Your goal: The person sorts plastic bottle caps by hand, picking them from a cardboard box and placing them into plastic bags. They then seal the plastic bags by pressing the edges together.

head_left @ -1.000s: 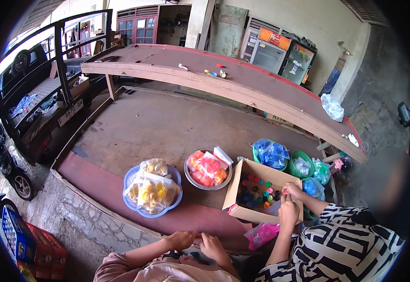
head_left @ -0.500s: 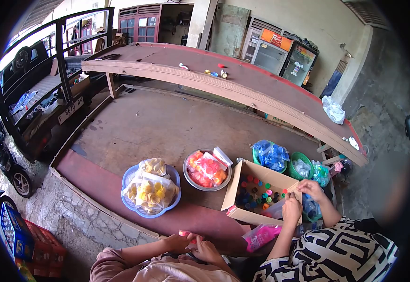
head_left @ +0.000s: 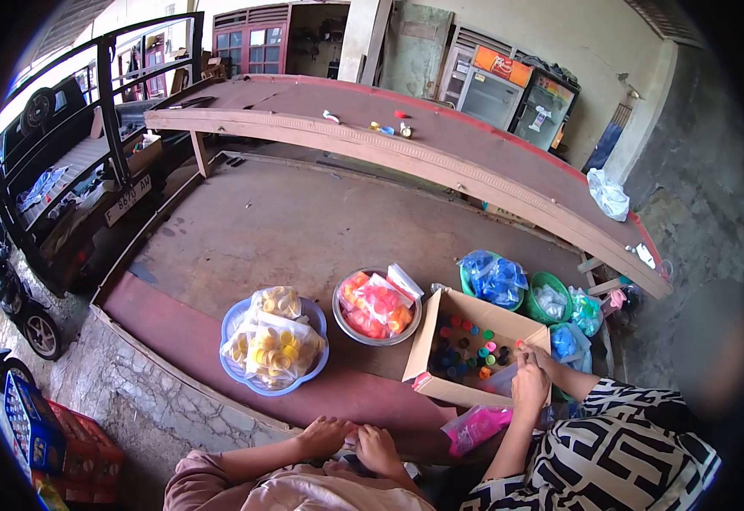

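My left hand (head_left: 325, 436) and my right hand (head_left: 377, 449) are close together at the table's near edge, fingers curled inward. A little pinkish red shows between them; the thing itself is mostly covered by the fingers. Ahead of them on the left stands a blue basin (head_left: 324, 358) heaped with clear bags of yellow and cream caps (head_left: 274, 347). A metal bowl (head_left: 338, 317) beyond holds bagged red and orange caps (head_left: 376, 305). To the right of my hands lies a bright pink bag (head_left: 477, 428).
A co-worker's hands (head_left: 529, 381) are over a cardboard box (head_left: 427, 341) of loose coloured caps. Green baskets (head_left: 532, 308) with blue and clear bags stand behind it. A raised wooden bench (head_left: 304, 134) crosses the table's far side; crates (head_left: 69, 451) sit on the floor at left.
My hands have drawn together and the red piece at my left fingers is now mostly covered. The co-worker's farther hand has moved left to meet the other over the box.
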A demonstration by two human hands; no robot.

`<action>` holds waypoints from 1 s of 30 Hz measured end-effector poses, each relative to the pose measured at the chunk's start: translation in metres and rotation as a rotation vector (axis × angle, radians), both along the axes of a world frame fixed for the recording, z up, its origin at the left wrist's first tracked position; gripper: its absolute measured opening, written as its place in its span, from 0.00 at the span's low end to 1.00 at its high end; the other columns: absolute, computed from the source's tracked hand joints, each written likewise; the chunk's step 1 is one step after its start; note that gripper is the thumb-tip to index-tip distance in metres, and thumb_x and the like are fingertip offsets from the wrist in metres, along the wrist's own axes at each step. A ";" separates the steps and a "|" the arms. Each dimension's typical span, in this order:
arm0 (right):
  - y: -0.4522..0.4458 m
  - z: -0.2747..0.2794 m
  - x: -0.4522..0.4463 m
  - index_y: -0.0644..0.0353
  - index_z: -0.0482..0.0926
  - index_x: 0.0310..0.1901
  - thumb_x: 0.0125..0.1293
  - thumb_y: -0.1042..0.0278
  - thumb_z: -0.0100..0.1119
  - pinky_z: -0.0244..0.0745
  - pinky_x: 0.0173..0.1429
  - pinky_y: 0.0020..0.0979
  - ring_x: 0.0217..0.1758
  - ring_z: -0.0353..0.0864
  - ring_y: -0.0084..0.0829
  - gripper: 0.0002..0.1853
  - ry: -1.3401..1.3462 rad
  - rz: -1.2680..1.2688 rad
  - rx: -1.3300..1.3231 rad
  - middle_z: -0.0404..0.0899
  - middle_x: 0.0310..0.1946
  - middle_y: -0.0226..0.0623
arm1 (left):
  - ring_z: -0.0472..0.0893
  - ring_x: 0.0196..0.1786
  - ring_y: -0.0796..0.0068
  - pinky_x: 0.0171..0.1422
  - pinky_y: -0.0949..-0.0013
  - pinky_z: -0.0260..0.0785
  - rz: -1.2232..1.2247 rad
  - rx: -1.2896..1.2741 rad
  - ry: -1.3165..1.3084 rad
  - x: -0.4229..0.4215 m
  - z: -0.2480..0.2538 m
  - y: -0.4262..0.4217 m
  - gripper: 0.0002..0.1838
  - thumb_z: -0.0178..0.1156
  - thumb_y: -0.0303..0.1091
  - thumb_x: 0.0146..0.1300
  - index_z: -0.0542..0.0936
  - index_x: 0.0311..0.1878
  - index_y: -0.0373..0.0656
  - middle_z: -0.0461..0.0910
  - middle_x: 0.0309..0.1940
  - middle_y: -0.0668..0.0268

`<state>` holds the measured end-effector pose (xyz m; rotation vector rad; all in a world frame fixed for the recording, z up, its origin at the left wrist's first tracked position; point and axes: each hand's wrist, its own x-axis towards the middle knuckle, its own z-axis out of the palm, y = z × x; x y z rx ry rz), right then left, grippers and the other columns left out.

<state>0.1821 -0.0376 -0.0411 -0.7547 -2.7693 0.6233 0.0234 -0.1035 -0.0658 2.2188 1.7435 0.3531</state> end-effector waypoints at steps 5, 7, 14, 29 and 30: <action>0.004 -0.023 -0.007 0.68 0.71 0.35 0.56 0.69 0.50 0.70 0.37 0.47 0.31 0.77 0.50 0.10 0.027 -0.082 -0.094 0.76 0.26 0.54 | 0.79 0.38 0.53 0.43 0.55 0.71 0.022 -0.142 -0.201 -0.004 -0.007 0.010 0.12 0.47 0.33 0.58 0.69 0.43 0.37 0.77 0.35 0.52; 0.007 -0.020 -0.009 0.72 0.68 0.37 0.57 0.68 0.50 0.70 0.35 0.49 0.28 0.76 0.53 0.13 -0.042 -0.090 -0.203 0.75 0.24 0.58 | 0.78 0.37 0.47 0.41 0.52 0.69 0.032 -0.246 -0.278 -0.009 0.001 0.011 0.16 0.48 0.37 0.59 0.67 0.43 0.34 0.77 0.32 0.47; 0.010 -0.025 0.000 0.70 0.61 0.45 0.54 0.60 0.59 0.71 0.35 0.50 0.33 0.75 0.58 0.25 -0.007 -0.028 -0.277 0.74 0.32 0.60 | 0.79 0.36 0.50 0.39 0.55 0.72 -0.127 -0.150 -0.177 -0.016 -0.001 0.009 0.22 0.54 0.44 0.56 0.63 0.45 0.36 0.71 0.39 0.50; 0.024 -0.049 0.012 0.60 0.74 0.32 0.58 0.66 0.52 0.66 0.39 0.43 0.38 0.72 0.44 0.06 0.201 -0.151 -0.242 0.72 0.31 0.41 | 0.72 0.42 0.59 0.46 0.61 0.67 -0.094 0.220 -0.143 -0.030 -0.021 0.012 0.15 0.58 0.42 0.55 0.74 0.39 0.40 0.70 0.36 0.59; 0.028 -0.055 0.013 0.60 0.74 0.32 0.59 0.66 0.52 0.66 0.39 0.44 0.37 0.73 0.44 0.07 0.257 -0.175 -0.346 0.73 0.30 0.41 | 0.72 0.42 0.58 0.46 0.60 0.67 -0.038 0.219 -0.228 -0.032 -0.017 0.013 0.13 0.58 0.39 0.55 0.73 0.37 0.39 0.70 0.35 0.59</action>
